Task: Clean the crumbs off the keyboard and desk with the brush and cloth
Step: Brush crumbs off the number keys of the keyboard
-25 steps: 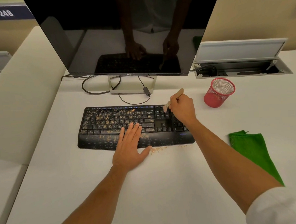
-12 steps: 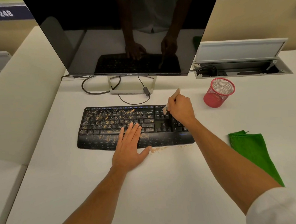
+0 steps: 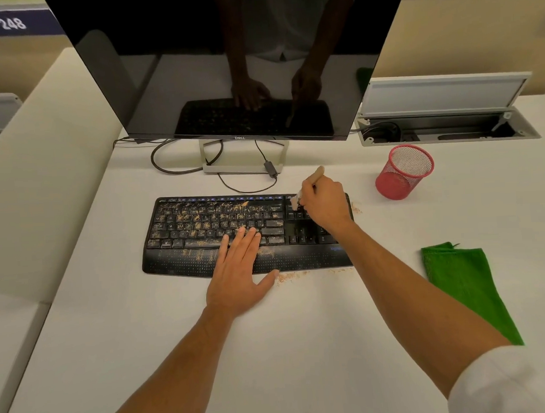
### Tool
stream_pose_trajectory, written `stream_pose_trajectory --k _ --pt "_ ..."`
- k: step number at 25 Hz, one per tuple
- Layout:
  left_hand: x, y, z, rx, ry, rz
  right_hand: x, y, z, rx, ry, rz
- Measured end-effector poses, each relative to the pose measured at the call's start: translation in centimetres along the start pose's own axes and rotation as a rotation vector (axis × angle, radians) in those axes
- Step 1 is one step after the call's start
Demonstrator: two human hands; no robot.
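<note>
Head view. The left hand (image 3: pixel 237 279) is lying flat with fingers straight and close together, pressing down on the keyboard (image 3: pixel 203 235). Its fingertips are resting on the lower key rows, its palm is covering the wrist rest and the near edge, and its thumb is pointing right along the desk (image 3: pixel 177 337). It is gripping nothing.

The right hand (image 3: pixel 326 203) is hovering over the right end of the keyboard, fingers curled round the brush (image 3: pixel 308 185). The wooden handle is sticking up and away from the knuckles; the pale bristles are pointing down to the left of the hand and touching the keys near the top row.

Crumbs (image 3: pixel 202 222) are covering the keys to the left of both hands and the wrist rest around the left hand's fingers. A second patch of crumbs is lying on the desk just right of the left thumb, along the keyboard's near edge. A smaller patch is lying on the desk just right of the right hand, beside the keyboard's end.

The cloth (image 3: pixel 465 287), green and folded, is lying flat on the desk well to the right of the right forearm, touching neither hand.

A red mesh cup (image 3: pixel 403 172) is lying tipped on its side beyond and right of the right hand. The monitor (image 3: pixel 226 66) is standing beyond both hands, screen dark.
</note>
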State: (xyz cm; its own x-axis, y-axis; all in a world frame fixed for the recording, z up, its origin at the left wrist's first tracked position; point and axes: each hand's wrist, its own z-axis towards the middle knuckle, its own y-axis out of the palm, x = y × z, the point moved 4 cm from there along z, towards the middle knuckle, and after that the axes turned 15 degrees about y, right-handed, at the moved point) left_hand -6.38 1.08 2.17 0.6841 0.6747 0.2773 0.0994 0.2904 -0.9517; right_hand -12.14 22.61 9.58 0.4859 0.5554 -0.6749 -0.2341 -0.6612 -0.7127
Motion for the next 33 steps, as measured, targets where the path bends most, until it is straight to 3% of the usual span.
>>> stream_pose_trajectory --k 5,11,16,19,21,24,30,33 --pt "0.0 0.0 0.0 -0.001 -0.002 0.011 -0.5 0.4 0.0 -0.121 0.034 -0.214" --pt "0.0 0.0 -0.1 0.0 -0.001 0.006 -0.2 -0.4 -0.2 0.031 0.064 -0.053" --pt "0.1 -0.1 -0.1 -0.004 -0.003 0.014 0.1 0.3 0.6 -0.173 0.107 -0.127" --pt "0.1 0.0 -0.1 -0.003 -0.006 0.008 -0.8 -0.2 0.3 -0.138 0.001 -0.105" --pt "0.0 0.0 -0.1 -0.002 -0.005 0.01 -1.3 0.1 0.0 -0.214 -0.055 -0.093" --pt "0.1 0.0 -0.1 -0.009 -0.006 0.007 -1.2 0.8 0.2 -0.284 -0.104 -0.215" --pt "0.0 0.0 0.0 -0.025 -0.008 0.011 -1.2 -1.6 1.1 -0.177 -0.146 -0.572" --pt "0.0 0.0 -0.1 -0.004 -0.004 -0.004 -1.9 -2.2 1.3 -0.161 -0.146 -0.624"
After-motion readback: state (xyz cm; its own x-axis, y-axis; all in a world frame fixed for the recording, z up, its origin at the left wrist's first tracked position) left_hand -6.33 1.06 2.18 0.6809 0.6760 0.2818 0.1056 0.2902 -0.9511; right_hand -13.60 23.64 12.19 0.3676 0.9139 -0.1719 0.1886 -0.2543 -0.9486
